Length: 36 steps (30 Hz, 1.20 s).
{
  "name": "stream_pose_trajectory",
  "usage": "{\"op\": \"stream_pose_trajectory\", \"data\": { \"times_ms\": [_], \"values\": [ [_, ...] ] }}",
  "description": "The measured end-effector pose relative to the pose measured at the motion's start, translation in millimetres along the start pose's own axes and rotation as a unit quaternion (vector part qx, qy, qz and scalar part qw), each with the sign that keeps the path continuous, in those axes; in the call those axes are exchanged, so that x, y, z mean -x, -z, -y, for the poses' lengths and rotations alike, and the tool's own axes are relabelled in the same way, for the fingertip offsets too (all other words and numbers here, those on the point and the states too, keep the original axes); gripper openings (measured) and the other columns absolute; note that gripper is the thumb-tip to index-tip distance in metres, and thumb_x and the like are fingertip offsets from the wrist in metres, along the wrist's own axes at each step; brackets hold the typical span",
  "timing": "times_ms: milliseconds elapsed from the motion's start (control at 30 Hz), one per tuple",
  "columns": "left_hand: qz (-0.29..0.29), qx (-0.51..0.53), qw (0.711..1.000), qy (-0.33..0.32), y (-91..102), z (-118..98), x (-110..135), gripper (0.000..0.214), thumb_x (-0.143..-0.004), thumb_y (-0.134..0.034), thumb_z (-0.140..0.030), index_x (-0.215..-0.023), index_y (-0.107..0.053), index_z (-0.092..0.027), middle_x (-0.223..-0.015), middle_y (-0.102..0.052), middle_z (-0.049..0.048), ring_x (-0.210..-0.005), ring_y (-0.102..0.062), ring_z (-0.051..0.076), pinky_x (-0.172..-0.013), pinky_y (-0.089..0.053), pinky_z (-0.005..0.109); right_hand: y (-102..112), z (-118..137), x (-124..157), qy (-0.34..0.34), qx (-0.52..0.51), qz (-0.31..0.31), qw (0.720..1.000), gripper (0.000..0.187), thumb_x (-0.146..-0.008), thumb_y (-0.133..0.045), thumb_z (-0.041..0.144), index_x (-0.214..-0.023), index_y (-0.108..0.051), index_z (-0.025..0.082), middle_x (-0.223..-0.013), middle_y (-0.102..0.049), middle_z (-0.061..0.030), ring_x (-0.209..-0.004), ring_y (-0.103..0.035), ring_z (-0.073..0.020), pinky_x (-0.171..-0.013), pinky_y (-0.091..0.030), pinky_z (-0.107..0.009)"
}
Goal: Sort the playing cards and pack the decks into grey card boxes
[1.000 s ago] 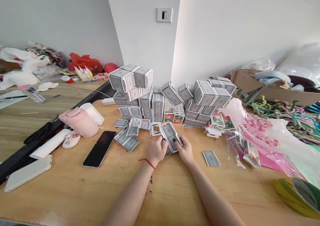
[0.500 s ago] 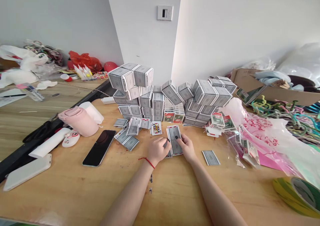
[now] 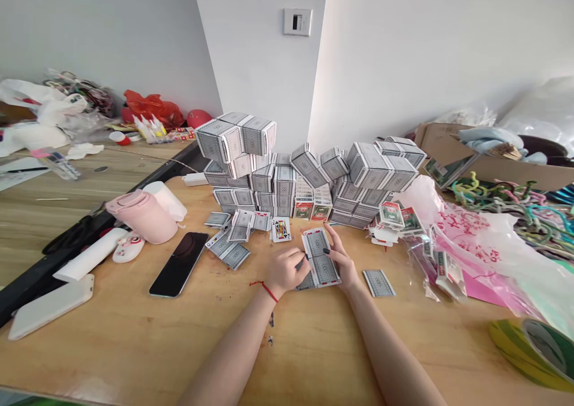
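Note:
My right hand [image 3: 342, 258] grips the right side of some joined grey-backed playing cards [image 3: 319, 256], its thumb lying on their backs. The cards are tilted, with red marks along their lower edge. My left hand [image 3: 287, 269], with a red string at the wrist, is closed at their left edge, over another grey-backed card [image 3: 307, 282]. How many cards it pinches is hidden. Beyond the hands lies a face-up picture card [image 3: 281, 229]. Loose cards [image 3: 229, 253] lie to the left, and one folded-edge card [image 3: 379, 283] rests on the table to the right.
Blocks made of cards [image 3: 237, 140] are stacked at the back, with more blocks [image 3: 372, 170] to the right. A phone [image 3: 178, 265], a pink cup [image 3: 146, 214] and a white box [image 3: 51, 307] stand left. Green-yellow tape [image 3: 506, 343] and plastic bags [image 3: 475, 244] lie right.
The joined cards have turned and moved slightly right, their lower end swinging outward. My right hand's fingers now reach further up along the edge. My left hand stays closed in nearly the same place.

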<state>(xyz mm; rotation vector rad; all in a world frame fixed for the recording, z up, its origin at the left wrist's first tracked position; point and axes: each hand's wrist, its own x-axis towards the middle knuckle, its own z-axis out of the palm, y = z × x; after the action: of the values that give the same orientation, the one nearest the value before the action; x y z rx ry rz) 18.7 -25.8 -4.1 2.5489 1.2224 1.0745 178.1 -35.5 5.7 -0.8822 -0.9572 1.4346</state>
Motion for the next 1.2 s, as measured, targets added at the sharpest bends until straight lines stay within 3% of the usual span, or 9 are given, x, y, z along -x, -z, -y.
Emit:
{"op": "stream_pose_trajectory", "data": {
  "times_ms": [167, 400, 633, 733, 833, 1000, 1100, 1200],
  "values": [
    [0.016, 0.013, 1.000, -0.013, -0.2, -2.7, -0.5, 0.023, -0.079, -0.039, -0.021, -0.060, -0.051, -0.018, -0.063, -0.054, 0.0022, -0.060, -0.050, 0.010, -0.058, -0.038, 0.022, -1.7, 7.3, 1.3, -0.015, -0.049, 0.016, 0.999, 0.060, -0.059, -0.056, 0.027, -0.118, -0.043, 0.027, -0.105, -0.059, -0.0008, -0.089, -0.056, -0.0237, -0.076, -0.042, -0.035],
    [0.041, 0.042, 0.998, -0.007, -0.4, -5.7, -1.8, 0.025, -0.080, -0.038, -0.022, -0.063, -0.055, -0.018, -0.065, -0.056, 0.0031, -0.063, -0.052, 0.012, -0.060, -0.040, 0.023, -6.1, 8.7, 0.9, -0.015, -0.101, -0.005, 0.995, 0.043, -0.058, -0.063, 0.026, -0.098, -0.048, 0.028, -0.103, -0.059, -0.0003, -0.084, -0.059, -0.0227, -0.071, -0.046, -0.035],
    [0.026, 0.190, 0.979, 0.075, -0.9, -11.4, -4.3, 0.022, -0.081, -0.042, -0.028, -0.083, -0.062, -0.020, -0.086, -0.063, 0.0051, -0.081, -0.057, 0.015, -0.075, -0.043, 0.026, 1.6, 0.0, -5.1, 0.001, -0.139, -0.054, 0.989, 0.023, -0.065, -0.063, 0.032, -0.084, -0.052, 0.026, -0.093, -0.061, 0.0033, -0.071, -0.060, -0.0162, -0.064, -0.049, -0.030],
    [0.011, 0.289, 0.941, 0.174, -2.3, -8.7, -4.5, 0.026, -0.079, -0.045, -0.036, -0.082, -0.063, -0.019, -0.084, -0.064, 0.0056, -0.081, -0.057, 0.017, -0.074, -0.044, 0.028, 5.3, -4.6, -8.9, -0.004, -0.165, -0.081, 0.983, 0.021, -0.068, -0.060, 0.040, -0.080, -0.054, 0.024, -0.091, -0.062, 0.0022, -0.070, -0.060, -0.0160, -0.060, -0.050, -0.029],
    [-0.040, 0.420, 0.867, 0.266, -4.7, -2.7, -4.8, 0.035, -0.081, -0.039, -0.041, -0.085, -0.062, -0.016, -0.083, -0.065, 0.0065, -0.080, -0.059, 0.018, -0.074, -0.045, 0.030, 8.1, -6.7, -11.9, -0.015, -0.210, -0.117, 0.971, 0.023, -0.070, -0.058, 0.045, -0.076, -0.055, 0.023, -0.088, -0.064, 0.0024, -0.069, -0.061, -0.0161, -0.061, -0.051, -0.029],
    [-0.111, 0.566, 0.758, 0.305, -12.1, 1.6, -7.1, 0.040, -0.080, -0.038, -0.045, -0.097, -0.058, -0.015, -0.097, -0.062, 0.0088, -0.093, -0.057, 0.020, -0.083, -0.043, 0.034, 11.5, -8.2, -14.5, -0.014, -0.292, -0.164, 0.942, 0.021, -0.072, -0.055, 0.045, -0.077, -0.055, 0.025, -0.088, -0.065, 0.0042, -0.073, -0.063, -0.0163, -0.068, -0.052, -0.033],
    [-0.129, 0.567, 0.747, 0.322, -16.3, -2.8, -8.7, 0.040, -0.078, -0.040, -0.045, -0.099, -0.057, -0.017, -0.101, -0.061, 0.0079, -0.095, -0.056, 0.020, -0.084, -0.042, 0.033, 9.7, -10.7, -14.7, -0.018, -0.316, -0.180, 0.931, 0.017, -0.073, -0.054, 0.041, -0.077, -0.056, 0.025, -0.090, -0.066, 0.0044, -0.080, -0.063, -0.0177, -0.076, -0.050, -0.036],
    [-0.160, 0.482, 0.785, 0.355, -17.6, -6.2, -9.7, 0.035, -0.078, -0.040, -0.043, -0.088, -0.061, -0.016, -0.093, -0.062, 0.0069, -0.090, -0.056, 0.018, -0.080, -0.041, 0.030, 3.6, -13.4, -12.8, -0.038, -0.311, -0.169, 0.934, 0.013, -0.073, -0.055, 0.037, -0.075, -0.055, 0.024, -0.095, -0.065, 0.0041, -0.083, -0.062, -0.0183, -0.078, -0.049, -0.037]
  ]
}}
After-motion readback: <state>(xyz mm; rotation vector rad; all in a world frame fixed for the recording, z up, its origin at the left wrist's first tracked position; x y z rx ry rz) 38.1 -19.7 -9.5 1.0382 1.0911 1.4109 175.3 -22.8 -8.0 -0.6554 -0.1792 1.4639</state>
